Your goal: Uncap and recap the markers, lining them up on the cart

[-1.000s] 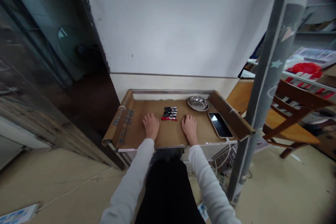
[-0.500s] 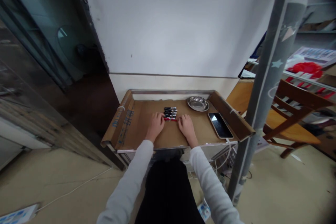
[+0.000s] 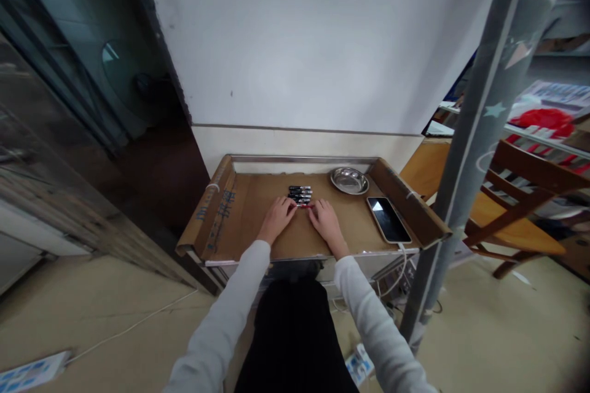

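Several black pens (image 3: 300, 194) with silvery ends lie side by side in a stack of rows on the cardboard-covered tabletop (image 3: 251, 215). At the near side of this row is a red pen (image 3: 302, 206), mostly covered by my fingers. My left hand (image 3: 277, 216) pinches its left end between thumb and fingers. On the other end, the thumb and fingertips of my right hand (image 3: 324, 221) are closed too. Both wrists rest near the table's front edge.
A round steel dish (image 3: 349, 181) stands at the back right. In front of it lies a phone (image 3: 388, 220) with a white cable plugged in. Raised cardboard sides (image 3: 410, 202) border the table. A grey pole (image 3: 465, 129) and a wooden chair (image 3: 520, 196) are to the right.
My fingers have come inward over the ends of the red pen, covering more of it. The red pen sits slightly closer to the black ones.
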The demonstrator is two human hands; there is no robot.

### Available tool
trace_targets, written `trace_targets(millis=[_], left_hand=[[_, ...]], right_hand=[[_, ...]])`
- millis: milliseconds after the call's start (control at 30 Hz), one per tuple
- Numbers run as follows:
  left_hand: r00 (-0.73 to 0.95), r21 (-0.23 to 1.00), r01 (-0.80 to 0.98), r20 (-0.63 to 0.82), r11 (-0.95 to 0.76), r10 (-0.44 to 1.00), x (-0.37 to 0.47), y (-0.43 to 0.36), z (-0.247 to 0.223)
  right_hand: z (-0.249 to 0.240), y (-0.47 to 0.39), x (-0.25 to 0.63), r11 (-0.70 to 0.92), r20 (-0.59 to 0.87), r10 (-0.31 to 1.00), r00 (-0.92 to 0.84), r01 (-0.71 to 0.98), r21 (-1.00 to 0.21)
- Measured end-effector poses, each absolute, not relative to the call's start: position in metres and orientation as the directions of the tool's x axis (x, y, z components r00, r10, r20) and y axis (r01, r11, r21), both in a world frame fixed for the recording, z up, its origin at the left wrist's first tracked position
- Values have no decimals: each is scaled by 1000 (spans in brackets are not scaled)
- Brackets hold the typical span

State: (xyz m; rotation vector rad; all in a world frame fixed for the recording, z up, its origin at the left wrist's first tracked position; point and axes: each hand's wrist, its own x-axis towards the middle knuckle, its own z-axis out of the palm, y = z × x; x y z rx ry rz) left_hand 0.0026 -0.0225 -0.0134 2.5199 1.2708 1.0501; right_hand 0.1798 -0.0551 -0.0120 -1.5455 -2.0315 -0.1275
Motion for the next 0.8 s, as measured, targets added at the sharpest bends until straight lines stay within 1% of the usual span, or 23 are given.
trace_targets(millis=[133,267,367,467,667,800], left_hand=[[380,451,619,545,-643,748,7,-19,-11],[372,478,596,548,-645,749,8,-19,-12],[358,483,595,556,-643,750,7,-19,-13],[355,481,594,562,-645,747,6,-20,-12],[316,524,579,563,-625,764,6,-20,-10],[353,523,559,553,-644,755,6,-21,-11]], right_hand=[[-10,-50,174,336,546,828,-126,891,-304],[-9,-47,170,379,554,816,-163,875,-300],[-10,-48,170,383,570,807,-156,872,-305],[-10,-49,170,392,561,810,-172,870,-300],[-8,-50,169,385,542,822,-178,874,-296],[-10,-50,169,450,560,797,-225,841,-301]])
